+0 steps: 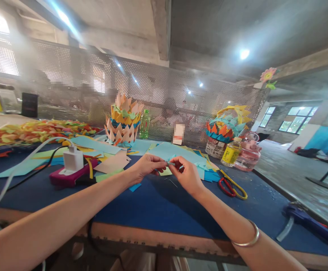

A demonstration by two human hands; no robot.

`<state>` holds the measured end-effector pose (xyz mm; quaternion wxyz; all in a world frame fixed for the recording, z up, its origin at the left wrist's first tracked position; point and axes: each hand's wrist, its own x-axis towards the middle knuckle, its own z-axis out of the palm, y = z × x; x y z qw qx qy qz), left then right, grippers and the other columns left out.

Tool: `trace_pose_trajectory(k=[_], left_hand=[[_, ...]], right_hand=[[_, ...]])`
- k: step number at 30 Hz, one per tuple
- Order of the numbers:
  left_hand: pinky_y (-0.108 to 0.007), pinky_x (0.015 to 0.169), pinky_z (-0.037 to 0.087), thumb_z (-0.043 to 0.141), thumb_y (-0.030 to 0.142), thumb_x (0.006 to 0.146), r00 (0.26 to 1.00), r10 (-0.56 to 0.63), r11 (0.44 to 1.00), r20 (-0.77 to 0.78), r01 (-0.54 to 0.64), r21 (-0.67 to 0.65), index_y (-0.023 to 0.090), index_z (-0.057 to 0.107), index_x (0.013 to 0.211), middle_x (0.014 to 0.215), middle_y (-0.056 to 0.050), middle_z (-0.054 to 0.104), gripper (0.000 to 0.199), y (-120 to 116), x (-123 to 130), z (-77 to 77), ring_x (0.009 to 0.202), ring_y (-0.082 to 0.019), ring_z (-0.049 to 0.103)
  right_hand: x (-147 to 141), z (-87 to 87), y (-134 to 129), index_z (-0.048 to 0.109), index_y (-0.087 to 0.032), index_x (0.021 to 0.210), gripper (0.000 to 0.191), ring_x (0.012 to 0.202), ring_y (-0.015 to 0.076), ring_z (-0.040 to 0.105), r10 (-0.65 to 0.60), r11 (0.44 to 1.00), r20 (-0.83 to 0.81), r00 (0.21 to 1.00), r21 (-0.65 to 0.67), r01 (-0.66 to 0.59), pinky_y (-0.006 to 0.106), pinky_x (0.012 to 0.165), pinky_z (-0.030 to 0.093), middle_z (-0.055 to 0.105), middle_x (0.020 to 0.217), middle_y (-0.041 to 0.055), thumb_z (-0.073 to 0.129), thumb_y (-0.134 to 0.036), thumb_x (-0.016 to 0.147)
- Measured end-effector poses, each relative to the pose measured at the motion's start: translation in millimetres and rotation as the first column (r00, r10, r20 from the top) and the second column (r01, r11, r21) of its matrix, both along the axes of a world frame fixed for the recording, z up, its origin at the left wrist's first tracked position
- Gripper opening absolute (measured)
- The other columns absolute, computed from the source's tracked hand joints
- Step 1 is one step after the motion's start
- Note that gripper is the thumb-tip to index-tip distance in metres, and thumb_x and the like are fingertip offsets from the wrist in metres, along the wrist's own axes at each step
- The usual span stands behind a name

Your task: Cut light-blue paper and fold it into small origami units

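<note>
Pinching a small pale-blue piece (170, 163), apparently paper, the left hand (146, 165) and right hand (189, 176) meet fingertip to fingertip just above the dark blue table (152, 214), probably so that each steadies one end of something so slight. Smooth, flat sheets (168, 151) lie overlapping behind them, perhaps for easy reach, with metal scissors (231, 181) to the right. Beyond, a tiered paper ornament (124, 122) stands stiff and spiky.
</note>
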<state>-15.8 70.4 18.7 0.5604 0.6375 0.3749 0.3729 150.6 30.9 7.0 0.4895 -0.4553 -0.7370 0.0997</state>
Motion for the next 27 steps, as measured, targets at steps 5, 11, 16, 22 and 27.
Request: trace_pose_trajectory(k=[5,11,16,22,27], left_hand=[[-0.022,0.053,0.041,0.071,0.037,0.058,0.999,0.033,0.999,0.004,-0.034,0.021,0.014,0.068,0.067,0.064,-0.003,0.062,0.025,-0.4,0.9,1.4,0.062,-0.012,0.054],[-0.022,0.053,0.041,0.07,0.035,0.059,0.999,0.031,0.999,0.017,-0.032,0.023,0.014,0.068,0.066,0.065,-0.004,0.062,0.023,-1.7,1.2,2.1,0.062,-0.012,0.054],[-0.022,0.055,0.04,0.069,0.033,0.059,0.998,0.034,0.999,0.054,-0.032,-0.031,0.015,0.069,0.068,0.067,-0.004,0.064,0.02,-3.5,1.5,2.9,0.063,-0.012,0.054],[-0.021,0.056,0.04,0.068,0.031,0.06,0.996,0.038,0.995,0.076,-0.031,-0.09,0.014,0.068,0.064,0.067,-0.003,0.063,0.018,-4.1,2.2,5.6,0.063,-0.011,0.055],[-0.022,0.057,0.041,0.067,0.031,0.06,0.994,0.055,0.994,0.089,-0.047,-0.094,0.015,0.068,0.065,0.067,-0.004,0.064,0.017,-2.9,1.7,4.8,0.065,-0.012,0.055]], right_hand=[[0.5,1.9,-0.2,0.059,-0.016,0.08,0.019,0.052,0.01,0.049,-0.024,1.0,-0.048,0.999,-0.008,0.024,0.021,0.049,0.04,0.06,0.065,0.0011,0.055,-0.034,0.076],[0.6,0.5,0.0,0.06,-0.017,0.08,0.018,0.054,0.0106,0.051,-0.031,0.999,-0.036,0.999,0.041,0.032,0.022,0.052,0.043,0.061,0.068,0.0025,0.054,-0.033,0.078],[1.5,0.4,-0.9,0.063,-0.018,0.086,0.019,0.059,0.0108,0.052,-0.011,0.992,0.003,1.0,0.127,0.011,0.023,0.056,0.045,0.059,0.073,0.0026,0.051,-0.031,0.081],[1.9,2.7,-2.9,0.066,-0.019,0.087,0.02,0.057,0.0096,0.049,0.022,0.987,0.017,1.0,0.159,-0.024,0.022,0.057,0.044,0.058,0.074,0.0027,0.049,-0.028,0.082],[1.6,3.1,-2.6,0.068,-0.02,0.087,0.02,0.059,0.0104,0.051,0.042,0.985,0.005,0.999,0.168,-0.042,0.023,0.056,0.044,0.061,0.078,0.0039,0.049,-0.027,0.082]])
